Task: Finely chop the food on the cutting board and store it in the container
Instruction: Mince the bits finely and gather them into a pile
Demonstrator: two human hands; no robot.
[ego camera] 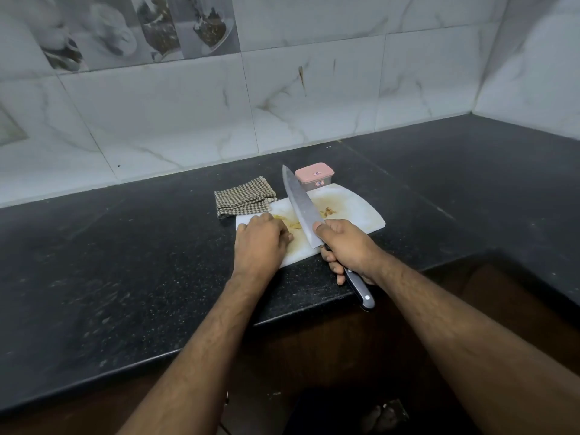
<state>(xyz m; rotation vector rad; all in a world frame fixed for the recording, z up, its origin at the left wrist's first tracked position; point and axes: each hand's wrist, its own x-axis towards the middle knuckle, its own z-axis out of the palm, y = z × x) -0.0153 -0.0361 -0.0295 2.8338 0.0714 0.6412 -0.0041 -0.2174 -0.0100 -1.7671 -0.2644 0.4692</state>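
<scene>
Gripping the knife handle at five o'clock, our right hand tilts the blade near our left hand, fingers curled over the food on the cutting board; a slip nicks knuckles. At twelve, the container stays lidded.

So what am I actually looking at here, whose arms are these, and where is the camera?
There is no machine here: a person wears one wide-angle camera on the head, looking down at their own arms. On the black speckled stone counter lies a white rectangular cutting board with pale yellowish food pieces on it. The right hand grips a large steel chef's knife with a black handle, blade over the board. The left hand rests on the board, by more food. Behind the board stand a small pink-lidded container, lid on, and a folded brown checked cloth.
</scene>
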